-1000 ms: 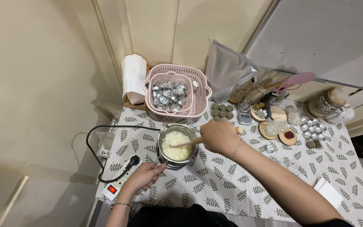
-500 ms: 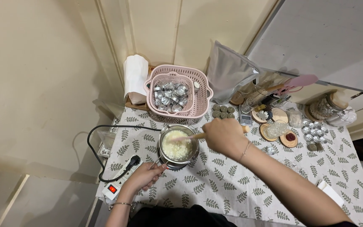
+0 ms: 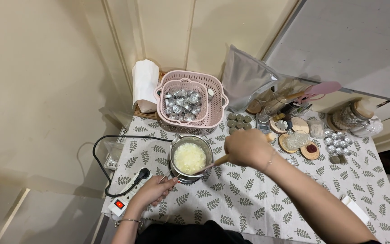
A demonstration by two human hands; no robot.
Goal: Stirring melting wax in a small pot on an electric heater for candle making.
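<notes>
My right hand point(image 3: 248, 147) is closed around a wooden stirrer point(image 3: 217, 161), its tip dipped into the pale flakes in the small metal pot point(image 3: 189, 158) at the table's left side. My left hand point(image 3: 155, 190) pinches the pot's thin handle point(image 3: 170, 178) to steady it, beside the white power strip point(image 3: 127, 199), with the pink basket point(image 3: 190, 101) of foil cups behind.

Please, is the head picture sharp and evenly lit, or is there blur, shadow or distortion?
Head view: soft, warm, even light; faint shadow beside the left hand; glare on the metal pot rim; right hand slightly soft; wide-angle lens bends the wall lines and table edges.
</notes>
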